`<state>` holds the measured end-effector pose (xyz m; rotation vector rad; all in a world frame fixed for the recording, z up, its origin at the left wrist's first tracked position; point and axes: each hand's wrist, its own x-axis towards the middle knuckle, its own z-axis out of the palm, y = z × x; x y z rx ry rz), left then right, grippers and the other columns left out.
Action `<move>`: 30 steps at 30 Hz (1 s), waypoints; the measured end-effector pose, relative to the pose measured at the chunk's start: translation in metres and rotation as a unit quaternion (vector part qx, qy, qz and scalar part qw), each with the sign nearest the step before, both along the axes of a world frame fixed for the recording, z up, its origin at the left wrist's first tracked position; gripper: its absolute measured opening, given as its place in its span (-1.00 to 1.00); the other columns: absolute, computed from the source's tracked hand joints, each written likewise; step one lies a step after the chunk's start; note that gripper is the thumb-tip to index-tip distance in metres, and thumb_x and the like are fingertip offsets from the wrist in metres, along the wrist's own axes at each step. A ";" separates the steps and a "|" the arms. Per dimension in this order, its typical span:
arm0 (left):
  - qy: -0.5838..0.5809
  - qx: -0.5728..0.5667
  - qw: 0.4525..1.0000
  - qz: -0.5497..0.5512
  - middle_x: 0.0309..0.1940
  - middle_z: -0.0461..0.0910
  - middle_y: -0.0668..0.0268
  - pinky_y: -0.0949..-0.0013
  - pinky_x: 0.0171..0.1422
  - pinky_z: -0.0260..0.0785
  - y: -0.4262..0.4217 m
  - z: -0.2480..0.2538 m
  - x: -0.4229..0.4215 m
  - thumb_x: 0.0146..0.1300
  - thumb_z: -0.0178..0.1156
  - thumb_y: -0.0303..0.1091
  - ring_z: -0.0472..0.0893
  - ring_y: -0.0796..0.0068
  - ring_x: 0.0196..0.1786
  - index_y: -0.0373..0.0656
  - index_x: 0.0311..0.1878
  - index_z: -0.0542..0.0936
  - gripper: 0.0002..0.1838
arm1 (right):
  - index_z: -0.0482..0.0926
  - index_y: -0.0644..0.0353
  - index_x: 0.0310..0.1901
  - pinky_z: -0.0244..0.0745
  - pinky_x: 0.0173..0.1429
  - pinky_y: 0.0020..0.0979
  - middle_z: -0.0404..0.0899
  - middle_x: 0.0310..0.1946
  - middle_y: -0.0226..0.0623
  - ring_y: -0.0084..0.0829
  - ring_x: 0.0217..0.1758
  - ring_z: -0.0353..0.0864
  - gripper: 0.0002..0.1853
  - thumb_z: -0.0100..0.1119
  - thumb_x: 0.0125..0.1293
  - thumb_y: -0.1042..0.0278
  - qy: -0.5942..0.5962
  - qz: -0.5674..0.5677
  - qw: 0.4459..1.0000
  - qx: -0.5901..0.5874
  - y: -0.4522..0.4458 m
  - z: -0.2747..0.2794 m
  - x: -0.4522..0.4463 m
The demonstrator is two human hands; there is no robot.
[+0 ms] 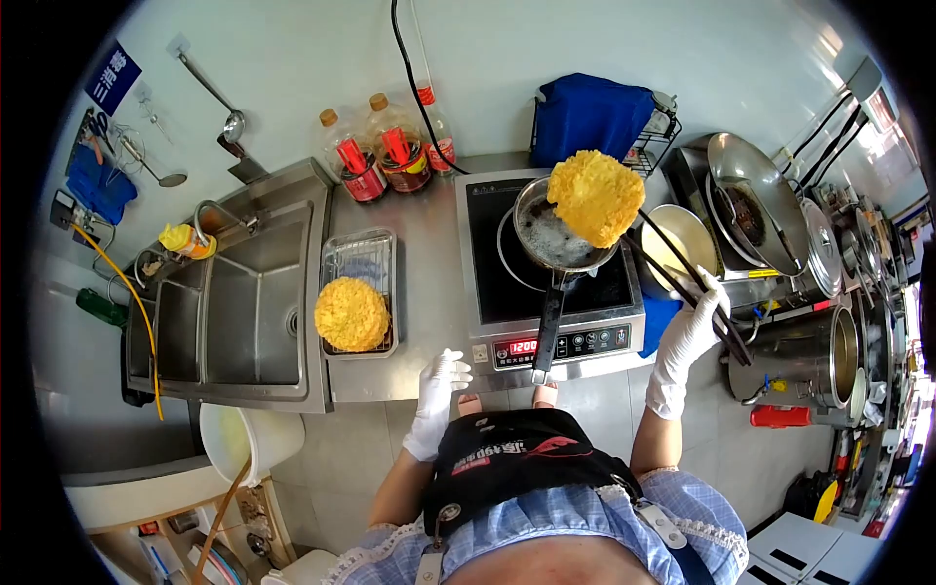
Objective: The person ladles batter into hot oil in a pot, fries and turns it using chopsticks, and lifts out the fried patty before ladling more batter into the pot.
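My right hand [690, 341], in a white glove, closes round a pair of long dark chopsticks [673, 255]. Their tips hold a golden, crumbly fried patty [597, 198] above the small saucepan [570, 255]. Bubbling oil [546, 219] shows in the pan, partly covered by the patty. The pan stands on a black induction cooker [492, 283], its handle towards me. My left hand [439, 400], gloved too, is held empty at the counter's front edge with its fingers apart. A second golden patty [351, 314] lies on a wire rack over a metal tray [359, 241].
A double sink [258, 312] is at the left. Several sauce bottles [356, 161] stand by the wall. A bowl of pale yellow liquid [682, 234] sits right of the cooker, near a wok [756, 185]. At the right stands a large steel pot [780, 356]; a white bucket [229, 439] is lower left.
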<state>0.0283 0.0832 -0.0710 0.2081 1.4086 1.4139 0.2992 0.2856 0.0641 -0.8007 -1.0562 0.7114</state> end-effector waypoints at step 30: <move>-0.010 -0.093 0.982 0.165 -0.47 0.58 0.28 0.52 -0.41 0.38 -0.157 -0.033 -0.087 0.32 0.01 -0.05 0.57 0.52 -0.49 -0.18 -0.18 0.56 -0.64 | 0.42 0.28 -0.11 0.49 -0.34 -0.48 0.54 -0.14 -0.08 -0.33 -0.33 0.60 -0.67 -0.04 0.37 0.12 0.163 0.304 0.910 -0.229 -0.113 -0.070 -0.253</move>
